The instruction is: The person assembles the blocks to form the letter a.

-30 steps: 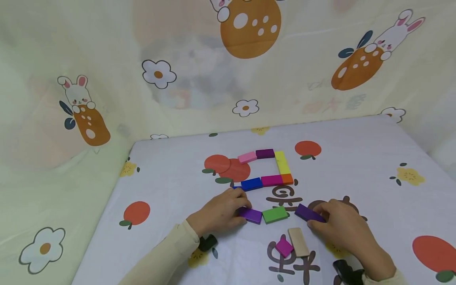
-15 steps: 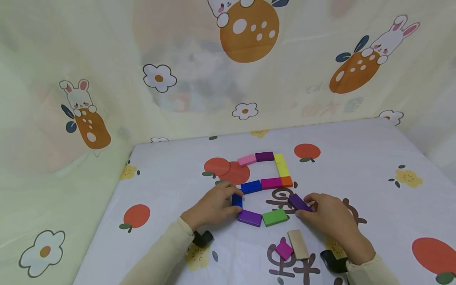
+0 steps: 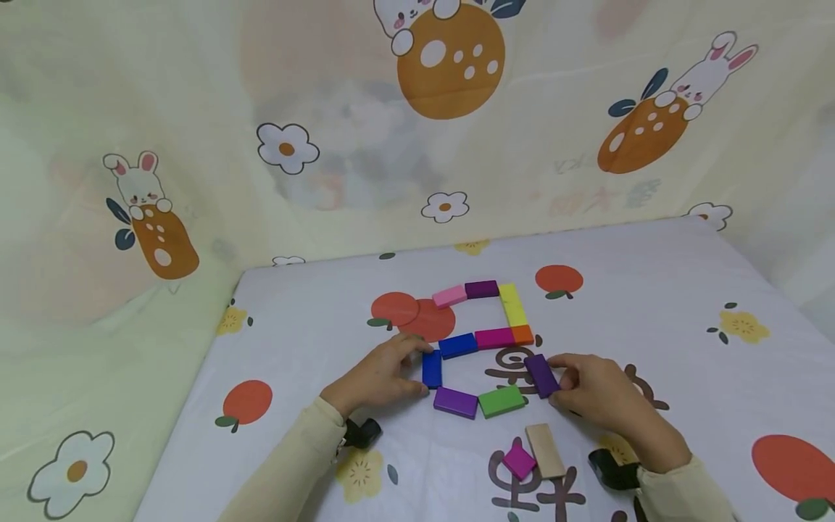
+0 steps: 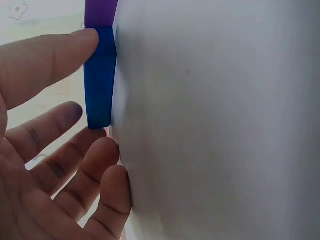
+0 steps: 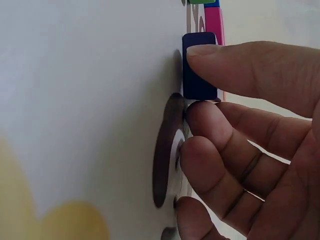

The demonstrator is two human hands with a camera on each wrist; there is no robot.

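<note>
My left hand (image 3: 381,373) holds an upright-lying blue block (image 3: 431,370), thumb near its lower end and a fingertip at its upper end. In the left wrist view the thumb lies against that blue block (image 4: 101,90), which meets a purple block (image 4: 100,12). My right hand (image 3: 607,391) pinches a dark purple block (image 3: 541,375) between thumb and finger; the right wrist view shows the thumb over its face. Between the hands, the purple block (image 3: 455,403) and a green block (image 3: 501,401) form the lower side of a row, with the dark purple block slanting up from the green one's right end.
Farther back, another blue block (image 3: 458,346), a magenta block (image 3: 495,338), an orange block (image 3: 522,334), a yellow piece (image 3: 512,304), a plum block (image 3: 481,289) and a pink block (image 3: 450,296) form a bent line. Nearer lie a magenta square (image 3: 519,462) and a beige block (image 3: 545,451).
The left hand has moved from the purple block's left end to the blue block, now fully seen. The right hand has brought the dark purple block left and turned it steeper.
</note>
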